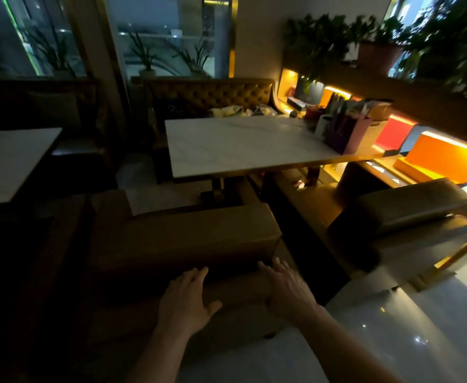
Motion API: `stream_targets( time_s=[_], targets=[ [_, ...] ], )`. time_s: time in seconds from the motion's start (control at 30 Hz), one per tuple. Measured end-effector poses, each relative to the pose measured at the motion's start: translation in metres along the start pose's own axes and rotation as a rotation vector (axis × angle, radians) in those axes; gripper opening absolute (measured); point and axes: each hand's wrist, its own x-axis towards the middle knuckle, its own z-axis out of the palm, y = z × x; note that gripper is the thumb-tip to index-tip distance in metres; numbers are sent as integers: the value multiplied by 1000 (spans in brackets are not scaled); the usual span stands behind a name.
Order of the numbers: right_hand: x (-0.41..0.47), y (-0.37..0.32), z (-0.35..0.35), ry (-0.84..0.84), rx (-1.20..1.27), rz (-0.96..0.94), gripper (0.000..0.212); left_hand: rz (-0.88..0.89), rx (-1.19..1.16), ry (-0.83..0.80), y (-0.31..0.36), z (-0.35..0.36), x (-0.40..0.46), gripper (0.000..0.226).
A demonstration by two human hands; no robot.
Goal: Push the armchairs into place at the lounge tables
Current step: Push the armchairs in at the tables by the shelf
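Observation:
A brown leather armchair (182,239) stands in front of me, its back toward me, facing the white marble lounge table (235,145). My left hand (186,297) lies flat against the chair's back, fingers spread. My right hand (285,286) rests on the back's right corner, fingers apart and holding nothing. A second brown armchair (404,205) stands to the right of the first, angled toward the same table's right end.
A tufted brown sofa (210,96) runs behind the table. Paper bags (345,134) and boxes crowd the table's right end. Another white table (8,161) stands at the left. Lit orange shelves (442,158) and potted plants line the right wall. Glossy floor (409,322) lies at lower right.

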Motion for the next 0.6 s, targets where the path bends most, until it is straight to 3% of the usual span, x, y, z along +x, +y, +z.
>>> stream_targets(
  time_s=[0.2,0.6],
  targets=[
    [-12,97,-47,85,30,-1,85,28,17,53,113,12,25,91],
    [-42,360,-116,116,63,226,83,221,-2,-51,363,97,93,90]
  ],
)
